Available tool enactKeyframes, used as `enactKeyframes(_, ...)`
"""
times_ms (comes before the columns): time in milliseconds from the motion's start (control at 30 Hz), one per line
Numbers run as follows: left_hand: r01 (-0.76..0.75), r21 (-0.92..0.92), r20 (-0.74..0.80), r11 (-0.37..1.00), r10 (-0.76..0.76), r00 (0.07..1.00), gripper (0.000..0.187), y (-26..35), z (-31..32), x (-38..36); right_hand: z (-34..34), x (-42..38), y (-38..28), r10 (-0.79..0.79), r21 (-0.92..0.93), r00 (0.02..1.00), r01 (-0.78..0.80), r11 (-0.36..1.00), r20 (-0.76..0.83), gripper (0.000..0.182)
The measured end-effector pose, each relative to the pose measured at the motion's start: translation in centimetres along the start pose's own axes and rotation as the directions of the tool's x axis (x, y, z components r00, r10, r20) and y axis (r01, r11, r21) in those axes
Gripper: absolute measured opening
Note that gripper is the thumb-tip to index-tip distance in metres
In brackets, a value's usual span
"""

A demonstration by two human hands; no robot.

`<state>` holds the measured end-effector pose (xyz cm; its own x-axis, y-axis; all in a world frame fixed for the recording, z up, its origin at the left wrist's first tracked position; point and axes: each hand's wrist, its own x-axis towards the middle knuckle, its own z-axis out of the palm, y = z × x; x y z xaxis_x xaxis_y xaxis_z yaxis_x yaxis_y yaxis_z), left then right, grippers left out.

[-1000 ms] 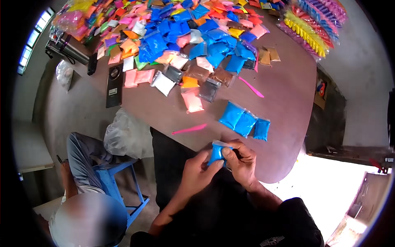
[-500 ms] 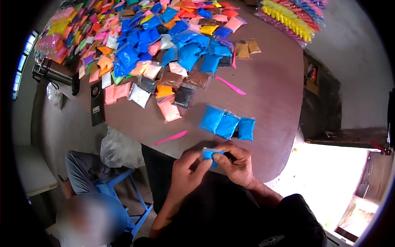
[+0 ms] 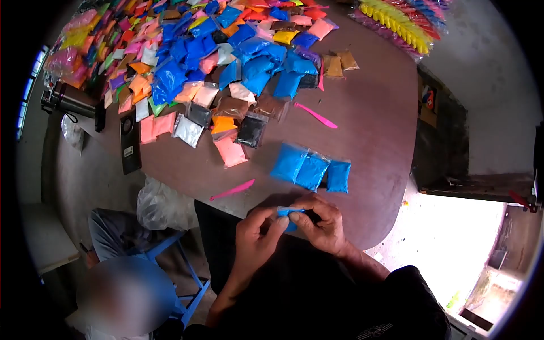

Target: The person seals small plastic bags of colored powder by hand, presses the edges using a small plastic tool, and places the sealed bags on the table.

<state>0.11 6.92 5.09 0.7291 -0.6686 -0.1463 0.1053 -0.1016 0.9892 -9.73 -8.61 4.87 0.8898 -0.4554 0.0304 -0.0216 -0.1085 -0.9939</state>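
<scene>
Both my hands pinch one small blue packet (image 3: 290, 211) between thumbs and fingers, just off the table's front edge. My left hand (image 3: 256, 235) grips its left side, and my right hand (image 3: 324, 228) grips its right side. The fingers hide much of the packet. Beyond my hands lie several blue packets (image 3: 310, 171) side by side on the brown table (image 3: 362, 141). A pink plastic knife (image 3: 232, 190) lies to the left of them, and another pink knife (image 3: 316, 115) lies farther back.
A large heap of coloured packets (image 3: 187, 51) covers the back left. A black flask (image 3: 73, 102) and a dark flat box (image 3: 130, 144) are at the left edge. Yellow and red bagged items (image 3: 396, 25) lie at the back right. Another person (image 3: 124, 294) sits at lower left.
The upper edge of the blue packet in my hands looks narrower, as if folded or tilted. My hands have shifted slightly left, and the camera view has moved a little.
</scene>
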Motion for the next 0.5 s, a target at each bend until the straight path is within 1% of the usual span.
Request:
enactKeyframes(100, 0.002, 0.014, -0.037, 1.000, -0.002, 0.999, 0.023, -0.2, 0.3, -0.2, 0.1, 0.1, 0.0, -0.005, -0.035, 1.000, 0.004, 0.999, -0.018, 0.015)
enactKeyframes(133, 0.002, 0.013, -0.037, 1.000, -0.001, 0.999, 0.023, -0.3, 0.4, -0.1, 0.1, 0.2, 0.1, -0.039, -0.057, 0.999, 0.038, 0.998, -0.012, 0.016)
enactKeyframes(167, -0.029, 0.025, -0.050, 0.999, 0.031, 0.998, 0.021, -0.5, 0.4, -0.1, 0.1, 0.2, 0.1, -0.073, -0.079, 0.997, 0.073, 0.994, -0.005, 0.017)
enactKeyframes(233, -0.063, 0.037, -0.064, 0.997, 0.066, 0.996, 0.019, -0.8, 0.4, -0.2, 0.1, 0.1, 0.1, -0.066, -0.075, 0.998, 0.065, 0.995, 0.000, 0.017)
enactKeyframes(300, -0.131, 0.104, -0.082, 0.986, 0.140, 0.987, 0.015, -1.1, 0.3, -0.3, 0.3, 0.1, 0.0, -0.061, -0.071, 0.998, 0.061, 0.996, 0.010, 0.017)
enactKeyframes(400, -0.142, 0.113, -0.113, 0.983, 0.155, 0.981, 0.013, -2.2, 0.1, -0.7, 0.4, 0.2, -0.6, -0.080, -0.111, 0.997, 0.081, 0.991, 0.018, 0.018)
enactKeyframes(467, -0.165, 0.135, -0.118, 0.977, 0.182, 0.976, 0.013, -1.7, 0.0, -0.6, 0.5, -0.3, -1.2, 0.082, -0.088, 0.997, -0.083, 0.993, -0.008, 0.018)
enactKeyframes(500, -0.186, 0.146, -0.112, 0.972, 0.203, 0.973, 0.014, -1.4, 0.1, -0.6, 0.5, -0.4, -0.9, 0.073, -0.079, 0.997, -0.072, 0.994, 0.012, 0.018)
